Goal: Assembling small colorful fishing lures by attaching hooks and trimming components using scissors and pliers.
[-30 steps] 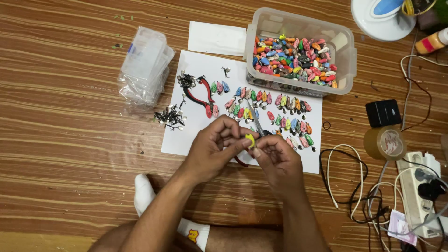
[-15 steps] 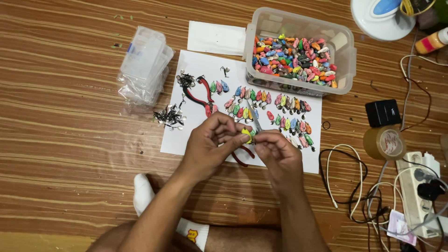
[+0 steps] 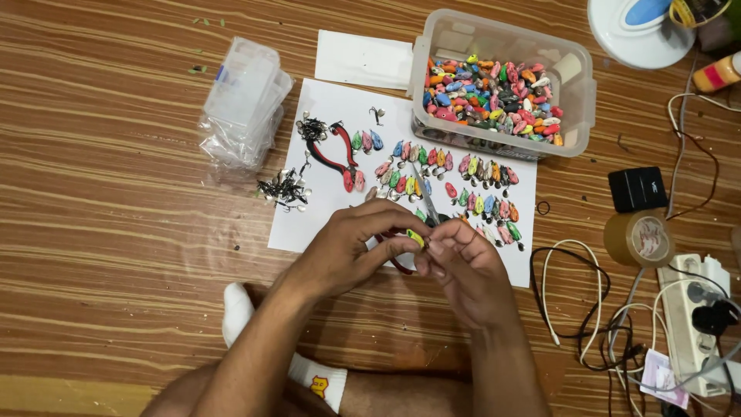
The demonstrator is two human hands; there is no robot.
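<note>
Both forearms reach in from the near edge; left hand [image 3: 351, 247] and right hand [image 3: 463, 262] meet fingertip to fingertip, fingers curled, pinching.

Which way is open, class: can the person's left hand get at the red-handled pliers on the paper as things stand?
Probably yes: the red-handled pliers lie uncovered just beyond the left hand, though it pinches a small yellow-green piece.

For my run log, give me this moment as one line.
left hand: pinching small yellow lure | right hand: working pliers on it | over white sheet
</note>
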